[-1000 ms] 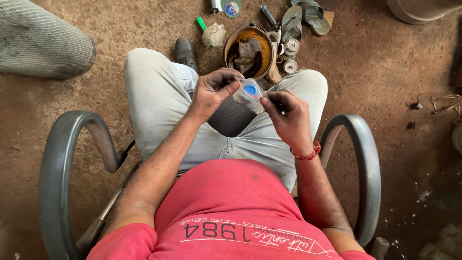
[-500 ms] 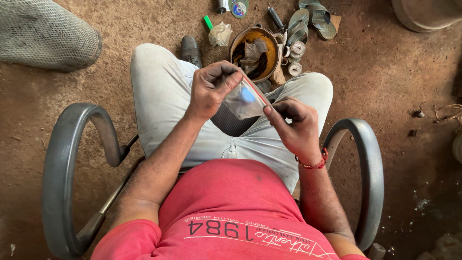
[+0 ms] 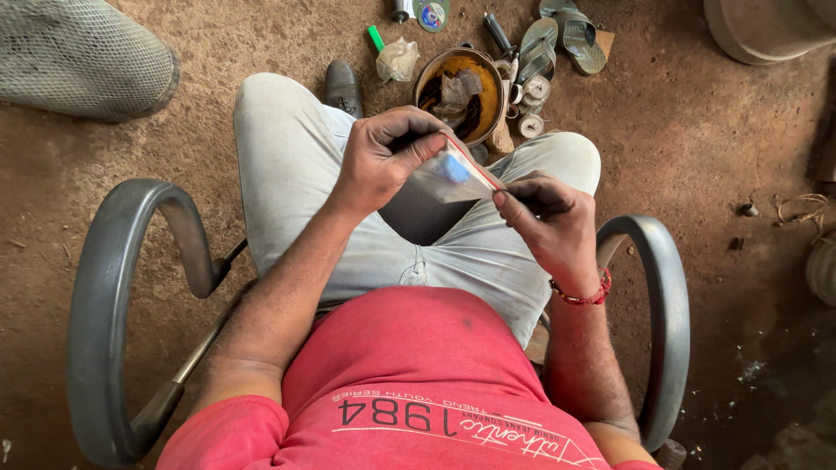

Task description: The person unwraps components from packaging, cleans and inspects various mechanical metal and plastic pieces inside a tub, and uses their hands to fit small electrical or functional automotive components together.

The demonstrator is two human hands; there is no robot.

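Head view shows the left hand pinching one end of a small clear zip bag between thumb and fingers, while the right hand grips the other end, fingertips closed on its red-striped edge. The bag sits at upper centre of the frame, held above the lap between the two grey chair arms. To handle it well, both pinches should stay close to the seal and pull evenly, keeping the bag level so the small blue thing inside does not slide. What that blue thing is cannot be made out, and the contents of the rusty bowl on the floor above are unclear.
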